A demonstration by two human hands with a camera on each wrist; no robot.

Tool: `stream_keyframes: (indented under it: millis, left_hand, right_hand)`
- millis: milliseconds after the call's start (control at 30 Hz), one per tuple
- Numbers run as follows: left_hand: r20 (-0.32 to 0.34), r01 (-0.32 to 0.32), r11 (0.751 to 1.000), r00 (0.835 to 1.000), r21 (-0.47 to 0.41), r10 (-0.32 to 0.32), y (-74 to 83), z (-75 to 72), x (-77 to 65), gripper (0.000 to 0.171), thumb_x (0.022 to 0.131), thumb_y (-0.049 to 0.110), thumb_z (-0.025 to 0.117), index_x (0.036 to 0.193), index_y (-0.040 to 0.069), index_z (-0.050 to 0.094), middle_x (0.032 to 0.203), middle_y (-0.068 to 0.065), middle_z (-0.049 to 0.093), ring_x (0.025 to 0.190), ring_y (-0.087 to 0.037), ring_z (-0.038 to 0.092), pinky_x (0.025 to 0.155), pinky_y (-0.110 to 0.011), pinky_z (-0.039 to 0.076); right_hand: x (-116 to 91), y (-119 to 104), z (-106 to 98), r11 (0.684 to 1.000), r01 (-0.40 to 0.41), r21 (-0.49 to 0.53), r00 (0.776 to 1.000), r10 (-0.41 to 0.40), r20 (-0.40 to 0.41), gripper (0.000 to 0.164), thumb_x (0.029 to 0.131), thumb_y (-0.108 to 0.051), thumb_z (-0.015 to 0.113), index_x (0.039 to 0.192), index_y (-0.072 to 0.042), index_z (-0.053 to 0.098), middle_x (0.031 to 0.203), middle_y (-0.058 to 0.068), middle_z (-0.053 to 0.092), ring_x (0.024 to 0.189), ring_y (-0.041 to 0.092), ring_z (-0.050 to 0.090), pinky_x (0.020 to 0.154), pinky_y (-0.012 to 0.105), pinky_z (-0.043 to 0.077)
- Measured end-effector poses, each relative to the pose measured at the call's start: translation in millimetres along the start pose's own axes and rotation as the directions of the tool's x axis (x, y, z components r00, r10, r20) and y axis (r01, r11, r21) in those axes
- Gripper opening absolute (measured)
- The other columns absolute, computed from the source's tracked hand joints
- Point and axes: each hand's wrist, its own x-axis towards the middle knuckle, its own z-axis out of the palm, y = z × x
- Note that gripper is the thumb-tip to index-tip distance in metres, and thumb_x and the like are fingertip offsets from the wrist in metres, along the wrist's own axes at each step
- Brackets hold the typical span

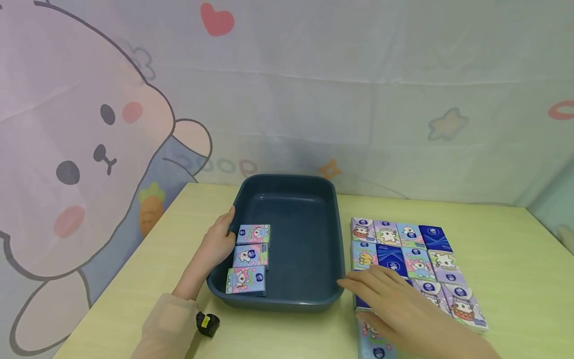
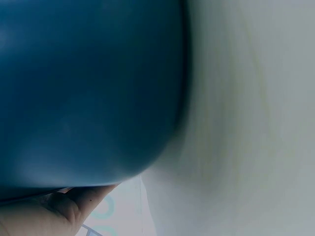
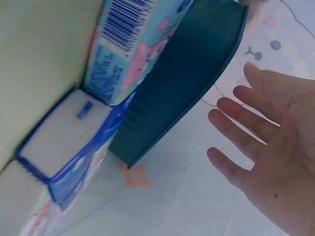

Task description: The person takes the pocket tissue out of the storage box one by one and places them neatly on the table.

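Note:
A dark blue plastic bin [image 1: 301, 249] stands on the table, with several small tissue packs [image 1: 250, 257] in a column along its left side. My left hand [image 1: 217, 244] grips the bin's left rim; in the left wrist view part of that hand [image 2: 54, 211] shows beside the bin wall [image 2: 88, 98]. Right of the bin lies a block of tissue packs [image 1: 419, 254] in rows, some patterned, some plain blue. Over its near left part hovers my right hand [image 1: 394, 296], fingers extended and holding nothing. The right wrist view shows that palm [image 3: 275, 137] apart from a barcoded tissue pack [image 3: 125, 44].
A small black object with a yellow label [image 1: 208, 324] lies on the table near the left forearm. Behind the pale yellow table [image 1: 506, 249] hangs a printed cloth [image 1: 358, 99] with a cartoon animal.

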Motion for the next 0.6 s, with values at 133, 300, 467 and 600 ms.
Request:
stream_keyframes:
  millis: [133, 300, 467, 600]
  left_hand:
    - [-0.002, 0.001, 1.000, 1.000, 0.004, -0.001, -0.3, 0.8, 0.4, 0.058, 0.091, 0.003, 0.034, 0.146, 0.004, 0.014, 0.150, -0.020, 0.022, 0.138, -0.038, 0.023, 0.108, -0.053, 0.026]
    - [-0.003, 0.004, 1.000, 1.000, 0.005, -0.004, -0.3, 0.7, 0.3, 0.058, 0.091, 0.004, 0.034, 0.146, 0.004, 0.014, 0.150, -0.020, 0.021, 0.138, -0.039, 0.023, 0.108, -0.053, 0.027]
    - [-0.003, 0.004, 1.000, 1.000, 0.009, -0.004, -0.7, 0.1, 0.3, 0.058, 0.091, 0.004, 0.034, 0.146, 0.004, 0.014, 0.150, -0.020, 0.022, 0.138, -0.039, 0.023, 0.108, -0.053, 0.026]
    - [0.000, 0.003, 1.000, 1.000, 0.007, -0.003, -1.0, 0.1, 0.2, 0.058, 0.091, 0.004, 0.034, 0.146, 0.004, 0.014, 0.150, -0.019, 0.021, 0.138, -0.038, 0.023, 0.109, -0.053, 0.026]
  right_hand:
    - [10, -5, -1, 0.978, 0.173, -0.119, 0.963, -0.193, -0.186, 0.041, 0.093, -0.040, 0.042, 0.133, -0.029, 0.042, 0.129, -0.017, 0.048, 0.121, 0.004, 0.044, 0.115, 0.023, 0.019]
    - [25, -12, -5, 0.949, 0.270, -0.162, 0.924, -0.303, -0.233, 0.048, 0.082, -0.014, 0.062, 0.128, -0.023, 0.048, 0.125, -0.010, 0.053, 0.117, 0.009, 0.048, 0.107, 0.034, 0.036]
    - [42, -14, -5, 0.928, 0.318, -0.193, 0.909, -0.356, -0.217, 0.050, 0.079, -0.005, 0.062, 0.125, -0.021, 0.051, 0.122, -0.008, 0.056, 0.115, 0.011, 0.050, 0.102, 0.035, 0.041]
    - [58, -15, -3, 0.911, 0.351, -0.219, 0.891, -0.397, -0.221, 0.043, 0.081, -0.013, 0.065, 0.122, -0.021, 0.054, 0.118, -0.007, 0.059, 0.113, 0.010, 0.052, 0.103, 0.032, 0.041]
